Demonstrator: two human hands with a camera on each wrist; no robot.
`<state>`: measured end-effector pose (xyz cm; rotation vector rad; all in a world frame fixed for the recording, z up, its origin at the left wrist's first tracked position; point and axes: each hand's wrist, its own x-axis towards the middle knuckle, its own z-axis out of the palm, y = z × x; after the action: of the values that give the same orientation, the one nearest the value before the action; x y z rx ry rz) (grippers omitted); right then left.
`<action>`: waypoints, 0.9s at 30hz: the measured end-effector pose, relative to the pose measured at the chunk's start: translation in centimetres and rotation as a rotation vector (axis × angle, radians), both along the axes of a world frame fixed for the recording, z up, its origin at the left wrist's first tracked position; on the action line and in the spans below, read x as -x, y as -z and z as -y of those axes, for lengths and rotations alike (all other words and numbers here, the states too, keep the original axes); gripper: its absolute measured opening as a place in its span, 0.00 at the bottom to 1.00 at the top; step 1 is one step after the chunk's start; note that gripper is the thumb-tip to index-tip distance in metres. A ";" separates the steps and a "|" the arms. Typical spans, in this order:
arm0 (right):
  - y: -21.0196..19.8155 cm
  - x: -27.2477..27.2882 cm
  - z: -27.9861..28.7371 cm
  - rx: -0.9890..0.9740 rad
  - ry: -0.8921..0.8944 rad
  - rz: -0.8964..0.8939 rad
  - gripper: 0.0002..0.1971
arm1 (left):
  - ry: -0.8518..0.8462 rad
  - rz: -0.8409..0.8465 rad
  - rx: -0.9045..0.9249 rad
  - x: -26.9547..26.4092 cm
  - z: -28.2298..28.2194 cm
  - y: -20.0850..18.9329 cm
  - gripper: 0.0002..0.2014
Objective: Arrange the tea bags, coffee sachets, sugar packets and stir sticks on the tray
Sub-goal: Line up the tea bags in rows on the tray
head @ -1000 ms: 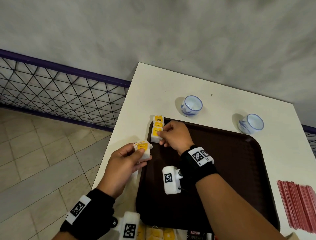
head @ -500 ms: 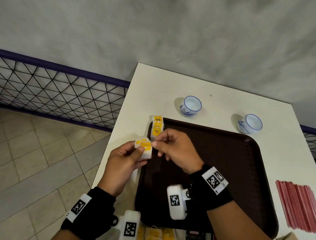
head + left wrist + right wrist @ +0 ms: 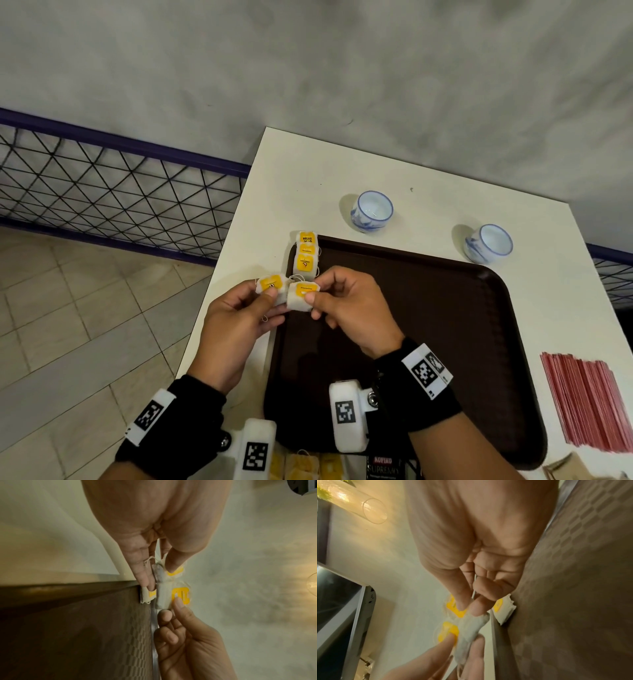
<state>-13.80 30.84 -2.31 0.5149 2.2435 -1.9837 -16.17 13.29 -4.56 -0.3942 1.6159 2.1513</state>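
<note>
Over the near-left corner of the dark brown tray (image 3: 445, 342) both hands hold tea bags with yellow tags. My left hand (image 3: 239, 322) pinches one tea bag (image 3: 272, 287) between thumb and fingers. My right hand (image 3: 349, 308) pinches a second tea bag (image 3: 301, 296) beside it; the two bags touch. In the left wrist view the right-hand tea bag (image 3: 171, 597) sits below the left-hand tea bag (image 3: 161, 572). A short row of tea bags (image 3: 306, 255) lies on the tray's far-left corner. Red stir sticks (image 3: 589, 404) lie on the table, right of the tray.
Two blue-and-white cups (image 3: 371, 210) (image 3: 489, 243) stand on the white table (image 3: 308, 178) behind the tray. More tea bags (image 3: 301, 467) and a dark coffee sachet (image 3: 383, 467) lie at the near edge. A wire fence (image 3: 102, 192) and a drop to the floor are on the left.
My right hand left the row of tea bags on the tray corner, came back to my left hand and took one tea bag from it.
</note>
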 end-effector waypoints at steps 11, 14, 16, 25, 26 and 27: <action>1.3 2.9 -1.1 -0.072 0.014 0.157 0.04 | -0.010 0.035 -0.029 -0.3 0.3 0.3 0.06; 1.4 3.8 -0.8 -0.089 0.020 0.186 0.06 | -0.002 0.035 -0.029 -0.4 0.1 0.4 0.06; 1.6 4.3 -0.6 -0.100 0.034 0.199 0.05 | 0.008 0.035 -0.028 -0.4 0.1 0.5 0.06; 2.7 5.0 -0.3 -0.203 0.091 0.227 0.08 | 0.009 0.026 0.005 -0.4 0.3 0.9 0.06; 2.7 5.0 -0.3 -0.203 0.098 0.225 0.09 | 0.009 0.026 0.009 -0.4 0.3 1.0 0.06; 2.7 5.0 -0.3 -0.203 0.106 0.226 0.09 | 0.010 0.025 0.014 -0.4 0.3 1.1 0.07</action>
<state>-18.83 31.11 -5.05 0.8500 2.3270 -1.6510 -15.79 12.97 -5.68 -0.4149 1.6165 2.1207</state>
